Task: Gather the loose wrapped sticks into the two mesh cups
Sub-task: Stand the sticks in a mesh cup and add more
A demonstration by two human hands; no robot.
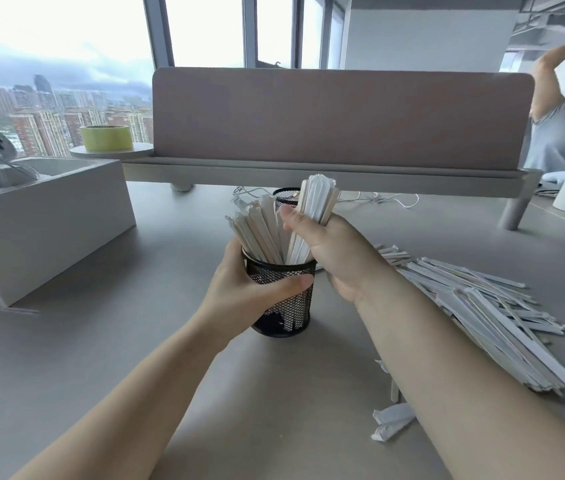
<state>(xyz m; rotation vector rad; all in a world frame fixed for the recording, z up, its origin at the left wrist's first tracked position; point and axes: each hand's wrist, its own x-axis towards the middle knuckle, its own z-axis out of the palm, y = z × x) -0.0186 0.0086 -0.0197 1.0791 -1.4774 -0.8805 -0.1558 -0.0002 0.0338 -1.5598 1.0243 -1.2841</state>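
Note:
A black mesh cup (286, 308) stands on the grey table, tilted slightly, with many wrapped sticks (257, 228) leaning left inside it. My left hand (239, 285) grips the cup's side, thumb across its front. My right hand (329, 251) holds a bundle of wrapped sticks (315, 202) upright, their lower ends inside the cup's mouth. A second black mesh cup (285, 197) stands farther back, mostly hidden behind the bundle. A large pile of loose wrapped sticks (482, 310) lies on the table to the right, partly under my right forearm.
A white box (42, 220) with a tray of items stands at the left. A desk divider (340, 116) on a raised shelf crosses the back, with a tape roll (106, 137) at its left end. White cables (388, 199) lie under the shelf. Crumpled wrappers (392, 420) lie near my right arm. A person sits at far right.

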